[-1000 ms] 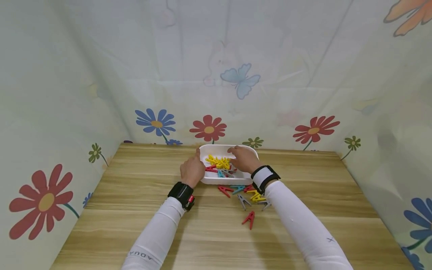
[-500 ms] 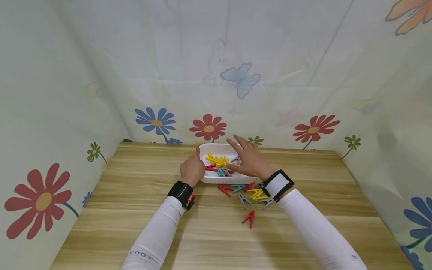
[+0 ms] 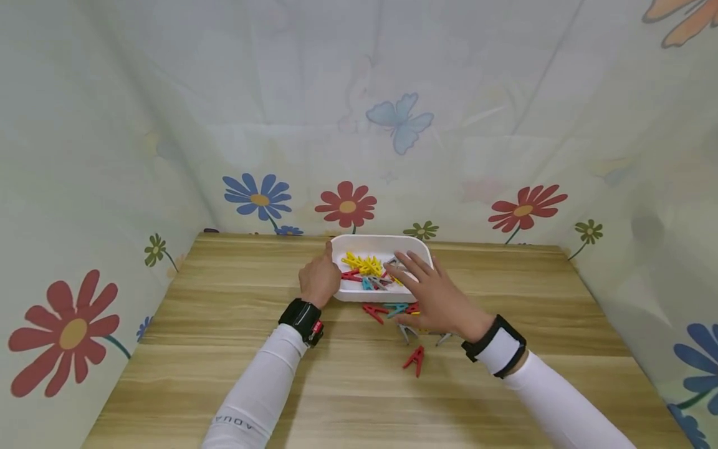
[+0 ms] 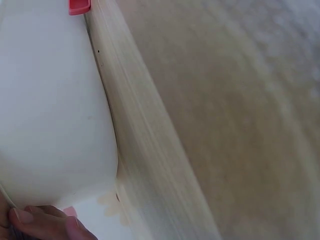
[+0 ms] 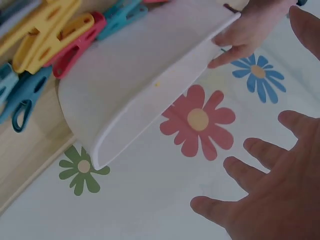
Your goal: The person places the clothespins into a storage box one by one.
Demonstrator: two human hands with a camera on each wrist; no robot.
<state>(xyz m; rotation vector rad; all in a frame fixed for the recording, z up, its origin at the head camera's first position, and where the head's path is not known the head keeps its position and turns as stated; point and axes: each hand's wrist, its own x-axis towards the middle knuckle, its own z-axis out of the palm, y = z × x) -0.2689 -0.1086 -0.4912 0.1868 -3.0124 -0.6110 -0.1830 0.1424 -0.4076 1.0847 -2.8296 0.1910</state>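
Observation:
A white plastic tray (image 3: 359, 297) stands at the back of the table, with yellow, red, grey and teal clothespins inside, the yellow ones (image 3: 366, 265) in a cluster. My left hand (image 3: 320, 280) holds the tray's left end by the rim; its fingertips (image 4: 35, 222) show at the edge in the left wrist view. My right hand (image 3: 440, 302) hovers over the tray's front right corner, fingers spread and holding nothing. Beneath it, loose clothespins lie in front of the tray, partly hidden: a red one (image 3: 374, 312), a teal one (image 3: 396, 309) and a grey one (image 3: 406, 332).
A lone red clothespin (image 3: 415, 360) lies nearer to me on the wooden table (image 3: 235, 349). More yellow, teal and red clothespins (image 5: 77, 47) show beside the tray in the right wrist view. A flowered cloth wall (image 3: 280, 143) rises behind the table.
My right hand has come out of the tray, its fingers spreading, and moved right and towards me over the loose clothespins. A grey clothespin now shows in the tray's right part. My left hand stays put.

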